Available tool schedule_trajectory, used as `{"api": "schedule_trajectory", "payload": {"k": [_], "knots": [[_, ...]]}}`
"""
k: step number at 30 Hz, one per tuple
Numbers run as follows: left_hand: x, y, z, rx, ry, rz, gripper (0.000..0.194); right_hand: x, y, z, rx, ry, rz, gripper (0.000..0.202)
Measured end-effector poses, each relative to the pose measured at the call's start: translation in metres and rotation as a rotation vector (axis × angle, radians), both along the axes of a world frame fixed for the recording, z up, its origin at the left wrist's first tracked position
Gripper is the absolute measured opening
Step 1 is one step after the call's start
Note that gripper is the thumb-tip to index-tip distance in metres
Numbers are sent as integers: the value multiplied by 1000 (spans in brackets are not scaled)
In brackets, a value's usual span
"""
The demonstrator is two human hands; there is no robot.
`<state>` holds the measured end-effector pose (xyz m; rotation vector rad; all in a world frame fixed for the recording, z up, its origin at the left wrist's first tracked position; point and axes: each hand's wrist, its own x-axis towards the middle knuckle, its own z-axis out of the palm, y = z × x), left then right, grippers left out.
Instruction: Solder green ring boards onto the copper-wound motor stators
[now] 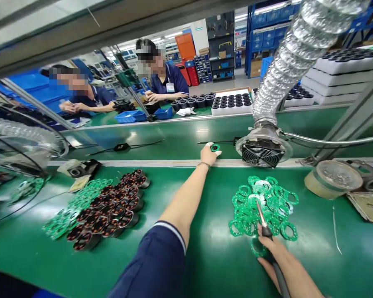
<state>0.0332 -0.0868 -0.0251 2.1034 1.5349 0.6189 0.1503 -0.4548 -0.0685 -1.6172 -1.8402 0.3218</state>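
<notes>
Stretched far forward, my left hand (207,155), with white finger covers on its fingertips, is closed on a small round part with a green ring (215,147) and a dark centre. It is held at the back edge of the bench. My right hand (278,252) grips a soldering iron (266,231), its tip pointing forward over a heap of green ring-shaped circuit boards (273,205). One green ring board (257,247) lies by the fingers of that hand; I cannot tell whether they hold it.
Rows of motor stators with copper windings (112,211) stand at left beside more green boards (60,221). A fume fan (262,154) hangs on a silver duct (294,54). Right are a plastic tub (332,180) and solder wire (336,231). Two co-workers (169,80) sit opposite.
</notes>
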Motion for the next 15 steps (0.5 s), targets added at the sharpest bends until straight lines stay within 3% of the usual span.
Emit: {"api": "schedule_trajectory", "payload": {"k": [4,7,9,15], "knots": [[1,9,-9,-6,67,-3,67,1,3,-20,57,119,-46,53],[-29,11,-3,15,150,6,73,-2,9,-34,60,220,-122,54],[-69,12,8,18,228,66,70,-4,13,-39,27,255,-134,52],[-231,13,47,-131,452,397,77,1,30,-43,10,217,-112,50]]}}
